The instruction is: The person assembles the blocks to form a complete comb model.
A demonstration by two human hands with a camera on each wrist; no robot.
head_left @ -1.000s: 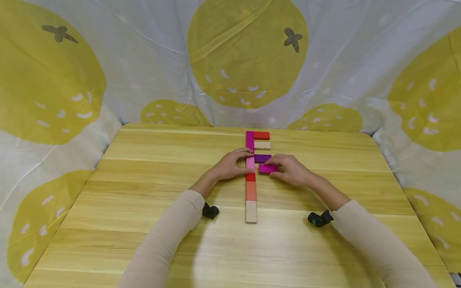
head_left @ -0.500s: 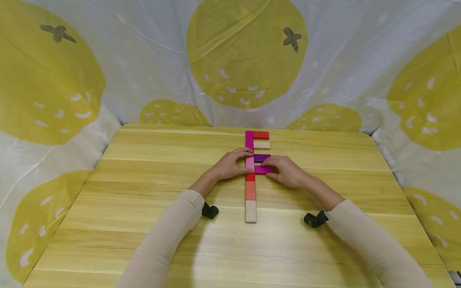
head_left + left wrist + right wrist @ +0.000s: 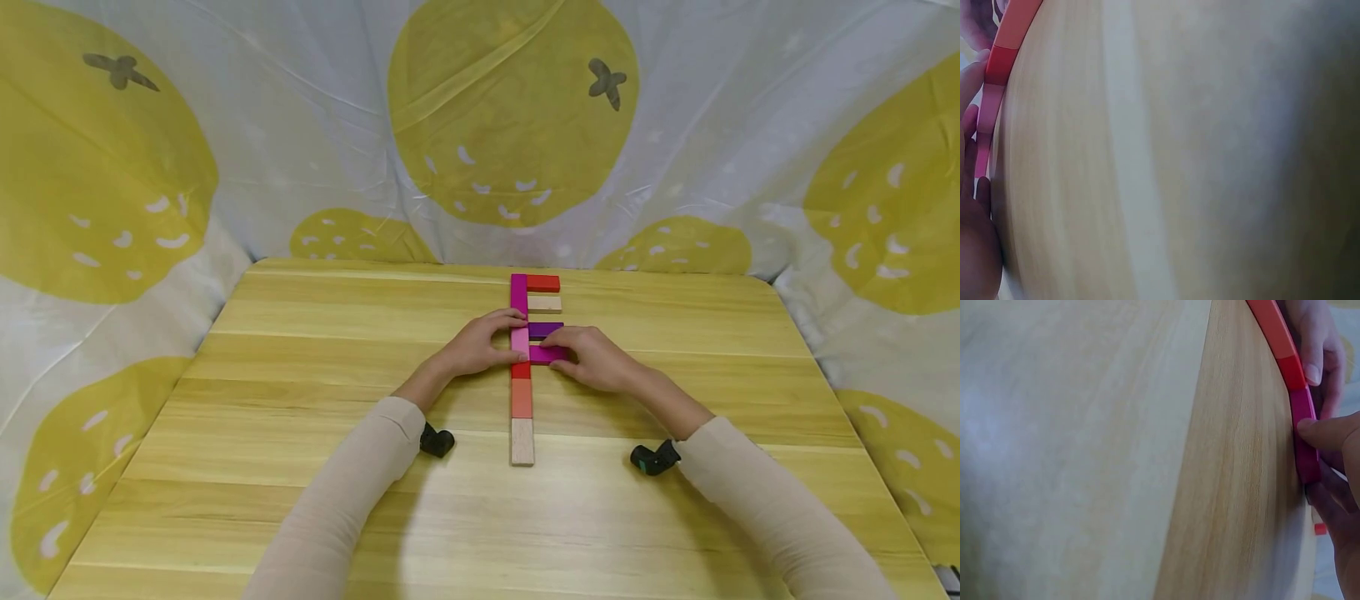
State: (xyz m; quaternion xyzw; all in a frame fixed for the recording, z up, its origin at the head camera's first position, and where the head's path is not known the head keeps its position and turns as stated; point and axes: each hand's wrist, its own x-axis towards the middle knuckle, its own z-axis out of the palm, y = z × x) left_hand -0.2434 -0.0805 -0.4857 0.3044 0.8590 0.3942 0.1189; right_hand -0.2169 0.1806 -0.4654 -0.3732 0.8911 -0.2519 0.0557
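In the head view a column of wooden blocks runs away from me, with a plain block [image 3: 522, 442], a salmon block [image 3: 521, 398], a red block [image 3: 521, 370], a pink block [image 3: 519, 338] and a far magenta block [image 3: 518, 292]. My left hand [image 3: 480, 344] holds the pink block, thumb near its near end and fingers near its far end. With thumb and fingers my right hand [image 3: 600, 357] pinches a second magenta block [image 3: 542, 354], which lies crosswise with its left end against the column. The right wrist view shows that block [image 3: 1305, 437] between thumb and fingers.
Also crosswise on the column's right side lie a purple block [image 3: 545, 330], a plain block [image 3: 545, 305] and a red block [image 3: 543, 283]. All rest on a wooden table [image 3: 300, 333]. A fruit-print cloth [image 3: 675, 125] hangs behind it.
My right hand has slid its magenta block left until the end meets the column. In the last half second it has barely moved. The left hand has kept its place.
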